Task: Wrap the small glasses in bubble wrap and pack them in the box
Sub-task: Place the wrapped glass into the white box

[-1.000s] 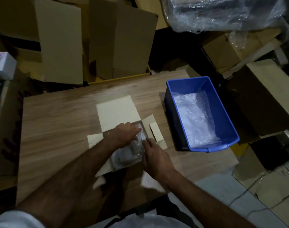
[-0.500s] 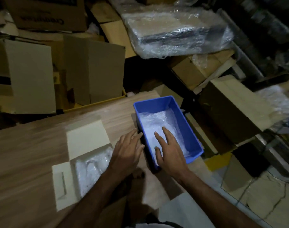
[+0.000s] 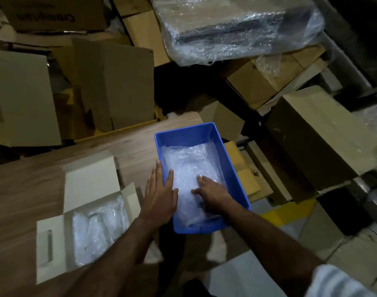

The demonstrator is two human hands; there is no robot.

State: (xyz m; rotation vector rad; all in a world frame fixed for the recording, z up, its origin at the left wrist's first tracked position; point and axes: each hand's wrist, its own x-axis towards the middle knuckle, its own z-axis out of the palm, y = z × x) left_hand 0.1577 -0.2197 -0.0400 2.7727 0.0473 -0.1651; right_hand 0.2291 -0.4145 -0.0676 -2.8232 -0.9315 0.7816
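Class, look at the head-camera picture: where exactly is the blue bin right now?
The blue bin sits at the table's right edge, right of the open white box, with both hands reaching into it.

A wooden bench [image 3: 33, 189] is carrying two things. An open white box [image 3: 91, 179] is lying at its left, and a blue bin [image 3: 236, 181] is sitting near its right edge.

Bubble-wrapped glasses [image 3: 99, 228] fill the open white box [image 3: 54, 249] (flaps spread); loose bubble wrap [image 3: 189, 168] lies nearby.
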